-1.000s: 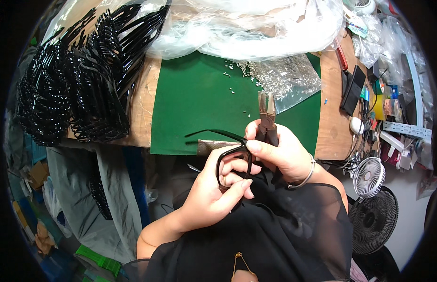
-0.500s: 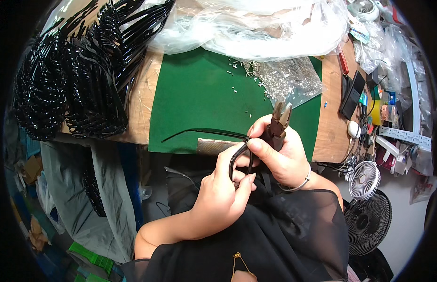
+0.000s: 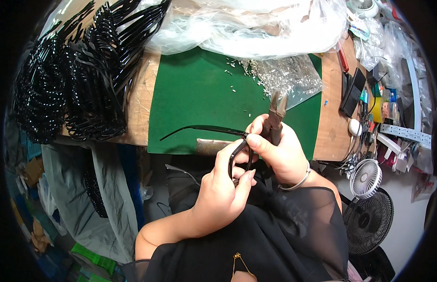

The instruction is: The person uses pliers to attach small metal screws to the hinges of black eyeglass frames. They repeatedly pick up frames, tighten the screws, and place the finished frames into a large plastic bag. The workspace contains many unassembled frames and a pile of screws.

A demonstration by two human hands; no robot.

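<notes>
A black eyeglass frame (image 3: 199, 127) is held above the near edge of a green mat (image 3: 195, 94), one temple stretching out to the left. My left hand (image 3: 223, 192) is closed around its rim. With thumb and index finger, my right hand (image 3: 286, 160) pinches the corner where temple and rim meet. A pair of pliers (image 3: 276, 117) also rests in my right hand, jaws pointing up and away from the frame. Their handles are mostly hidden by my palm. Small silvery pieces (image 3: 256, 70) spill from a clear plastic bag (image 3: 293, 77) on the mat.
Heaped black glossy eyeglass parts (image 3: 86, 89) cover the table's left side. Clear plastic sheeting (image 3: 246, 33) lies across the back. On the right are a phone (image 3: 353, 93), cables and a red-handled tool (image 3: 343, 60). A white fan (image 3: 366, 178) and a black fan (image 3: 369, 221) stand beyond the table.
The pliers have turned slightly in my right hand and tipped to the left, their jaws a little lower. The eyeglass frame and my left hand have hardly moved.
</notes>
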